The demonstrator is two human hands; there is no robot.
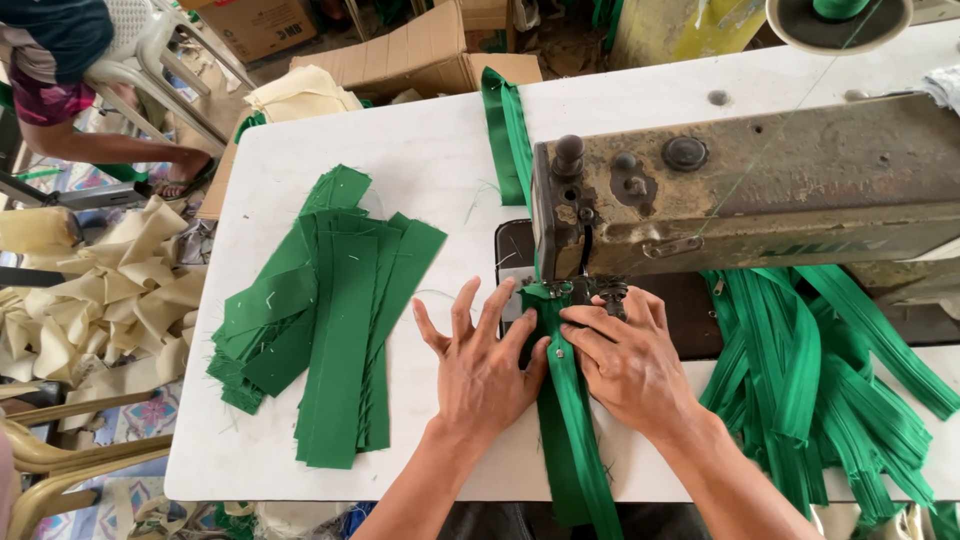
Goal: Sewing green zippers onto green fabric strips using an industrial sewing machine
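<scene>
**Hands flat on a green strip at the sewing machine**

Hands first, nearest the camera. The left hand point(487, 362) lies just left of the green zipper strip point(567, 400), fingers spread wide and palm down on the white bench point(440, 150), with its inner fingers touching the strip's edge. The right hand point(625, 355) sits just right of the same strip, fingers held close together and pressed flat on the cloth, fingertips pointing toward the needle area point(585, 290) of the sewing machine point(740, 190). Neither hand pinches anything; both press down.

The strip runs from the bench's near edge, between the two hands, up under the foot of the machine. Behind the machine head a further length of green strip point(505, 135) lies across the bench toward its far edge.

Left of the machine, well apart from the hands, a fanned stack of green fabric pieces point(330, 310) rests on the bench. Right of the machine's needle end, a heap of green zipper lengths point(820, 370) spills over the bench's near right side.

On top of the machine, at its far right, stands a green thread spool point(838, 12), with a thin thread slanting down to the body.

Beyond the bench's left edge, cream fabric pieces point(120, 290) pile on the floor; farther off are cardboard boxes point(400, 55) and a seated person point(60, 70) on a plastic chair.
</scene>
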